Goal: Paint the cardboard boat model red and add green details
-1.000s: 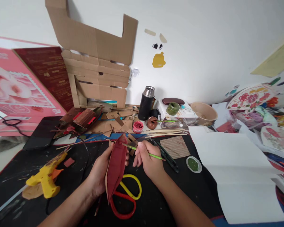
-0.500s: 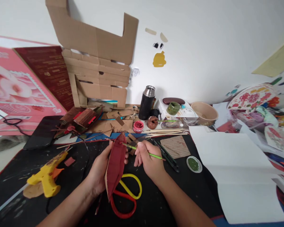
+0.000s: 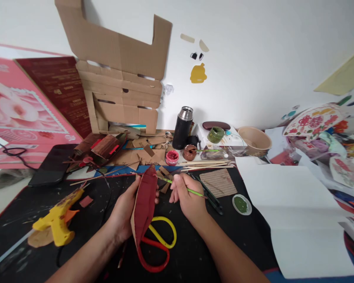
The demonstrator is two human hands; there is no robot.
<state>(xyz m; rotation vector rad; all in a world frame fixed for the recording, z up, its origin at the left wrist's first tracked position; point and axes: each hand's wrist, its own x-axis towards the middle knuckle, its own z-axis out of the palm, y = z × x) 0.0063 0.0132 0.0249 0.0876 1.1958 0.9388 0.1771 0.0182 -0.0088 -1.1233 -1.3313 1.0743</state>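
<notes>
While my left hand (image 3: 124, 214) is curled round a long, pointed red cardboard piece (image 3: 144, 208) at the centre of the clock, its thumb lies along the near-left edge and its fingertips show past the opposite edge. The piece is raised over the black-topped desk (image 3: 224, 243), tilted, painted side towards me. At three o'clock, my right hand (image 3: 191, 198) is nearly closed, thumb and fingers pinching a thin green paintbrush (image 3: 166, 180). The brush points to ten o'clock, its bristles at the piece's upper right edge; I cannot tell whether they touch. A yellow loop handle (image 3: 175, 233) and a red loop handle (image 3: 157, 270) lie around four to five o'clock. An open jar of red paint (image 3: 172, 157) stands at one o'clock, beside a brown paint jar (image 3: 190, 153).
</notes>
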